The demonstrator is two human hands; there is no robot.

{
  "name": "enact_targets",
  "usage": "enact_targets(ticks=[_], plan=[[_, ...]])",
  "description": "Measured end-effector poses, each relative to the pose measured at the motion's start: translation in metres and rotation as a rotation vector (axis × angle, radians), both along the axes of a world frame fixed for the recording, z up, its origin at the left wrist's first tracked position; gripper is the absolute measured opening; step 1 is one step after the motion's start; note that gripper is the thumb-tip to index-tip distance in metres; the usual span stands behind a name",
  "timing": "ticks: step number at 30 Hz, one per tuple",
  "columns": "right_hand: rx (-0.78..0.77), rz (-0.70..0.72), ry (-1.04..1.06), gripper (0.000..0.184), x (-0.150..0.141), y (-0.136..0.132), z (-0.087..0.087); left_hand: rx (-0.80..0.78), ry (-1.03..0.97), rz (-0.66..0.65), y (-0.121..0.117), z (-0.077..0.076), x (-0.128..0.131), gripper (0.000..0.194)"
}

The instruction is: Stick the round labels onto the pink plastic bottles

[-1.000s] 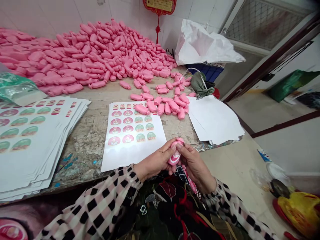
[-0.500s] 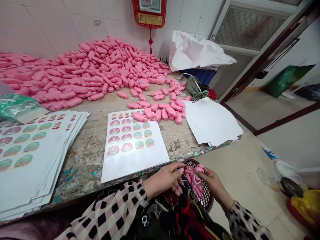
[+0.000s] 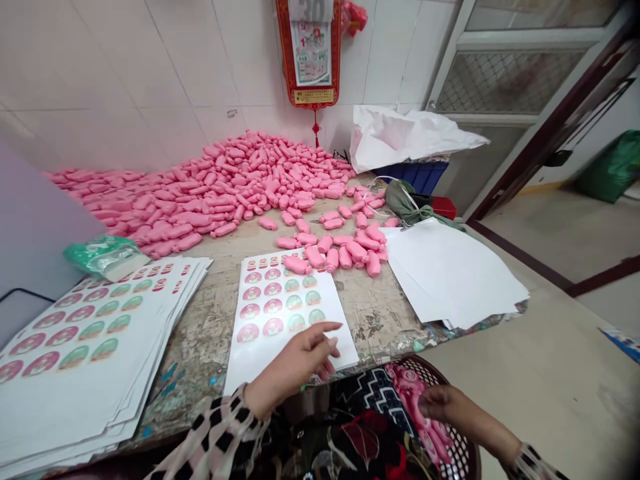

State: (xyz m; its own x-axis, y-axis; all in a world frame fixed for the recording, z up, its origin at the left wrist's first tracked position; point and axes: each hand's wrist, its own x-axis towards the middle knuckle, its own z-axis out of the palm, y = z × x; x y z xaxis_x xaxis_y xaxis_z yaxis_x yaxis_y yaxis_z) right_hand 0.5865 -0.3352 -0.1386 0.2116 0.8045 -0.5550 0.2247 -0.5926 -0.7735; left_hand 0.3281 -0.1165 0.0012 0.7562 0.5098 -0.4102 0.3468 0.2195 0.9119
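Observation:
My left hand [image 3: 300,360] hovers over the lower right of the sticker sheet [image 3: 240,363], its fingers spread and nothing in them. Rows of pink and green round stickers and small red ones cover the upper part of that sheet. To the right and lower down, my right hand [image 3: 450,408] hangs over a brown plastic basket [image 3: 473,447], fingers loosely bent and slightly blurred, with no piece seen in its grip. Inside the basket lie several pink bottle-shaped pieces [image 3: 415,393], some with round labels. Loose pink pieces [image 3: 357,250] lie at the sheet's far edge, a few overlapping it.
A large heap of pink pieces [image 3: 225,180] rests against the wall. On the left are a stack of sticker sheets [image 3: 65,413] and a green plastic packet [image 3: 105,257]. White paper sheets [image 3: 450,273] lie at right, before a green cloth bag [image 3: 403,203] and blue crate [image 3: 425,175].
Both hands came apart from a labelled pink piece, which my right hand took to the basket and let go. My left hand moved back left over the sticker sheet. The view tilted up.

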Motion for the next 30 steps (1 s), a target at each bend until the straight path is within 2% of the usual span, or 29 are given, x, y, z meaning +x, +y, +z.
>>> enact_targets(ticks=[2,4,6,8,10,12,14,17,19,21,24,26,28,30], plan=[[0.022,0.074,0.101,0.028,-0.01,0.018,0.031,0.28,0.071,0.135,0.015,-0.004,-0.013,0.046],[0.083,0.104,0.116,0.03,-0.02,0.039,0.065,0.65,0.19,0.238,0.029,-0.012,-0.028,0.042],[0.154,0.153,0.089,0.03,-0.031,0.064,0.093,0.967,0.317,0.23,0.04,-0.022,-0.042,0.042],[0.212,0.206,0.008,0.029,-0.039,0.093,0.112,1.129,0.505,0.196,0.046,-0.033,-0.051,0.046],[0.286,0.249,-0.175,0.027,-0.047,0.125,0.122,1.166,0.699,0.16,0.046,-0.043,-0.055,0.053],[0.368,0.311,-0.379,0.025,-0.056,0.16,0.125,1.188,0.813,0.137,0.043,-0.052,-0.055,0.059],[0.425,0.363,-0.57,0.023,-0.066,0.195,0.128,1.236,0.846,0.131,0.038,-0.056,-0.054,0.06],[0.473,0.361,-0.838,0.027,-0.085,0.246,0.133,1.281,0.86,0.148,0.033,-0.058,-0.052,0.059],[0.462,0.358,-0.972,0.036,-0.098,0.274,0.135,1.277,0.861,0.148,0.033,-0.057,-0.052,0.058],[0.416,0.42,-1.056,0.04,-0.108,0.295,0.134,1.258,0.856,0.149,0.033,-0.057,-0.052,0.059],[0.336,0.512,-1.136,0.041,-0.114,0.315,0.13,1.227,0.829,0.166,0.033,-0.057,-0.053,0.058],[0.303,0.516,-1.173,0.042,-0.112,0.319,0.129,1.219,0.79,0.182,0.032,-0.056,-0.053,0.059],[0.286,0.496,-1.192,0.043,-0.108,0.315,0.131,1.21,0.746,0.197,0.032,-0.055,-0.054,0.059],[0.306,0.489,-1.188,0.043,-0.11,0.297,0.134,1.187,0.706,0.215,0.031,-0.054,-0.055,0.057]])
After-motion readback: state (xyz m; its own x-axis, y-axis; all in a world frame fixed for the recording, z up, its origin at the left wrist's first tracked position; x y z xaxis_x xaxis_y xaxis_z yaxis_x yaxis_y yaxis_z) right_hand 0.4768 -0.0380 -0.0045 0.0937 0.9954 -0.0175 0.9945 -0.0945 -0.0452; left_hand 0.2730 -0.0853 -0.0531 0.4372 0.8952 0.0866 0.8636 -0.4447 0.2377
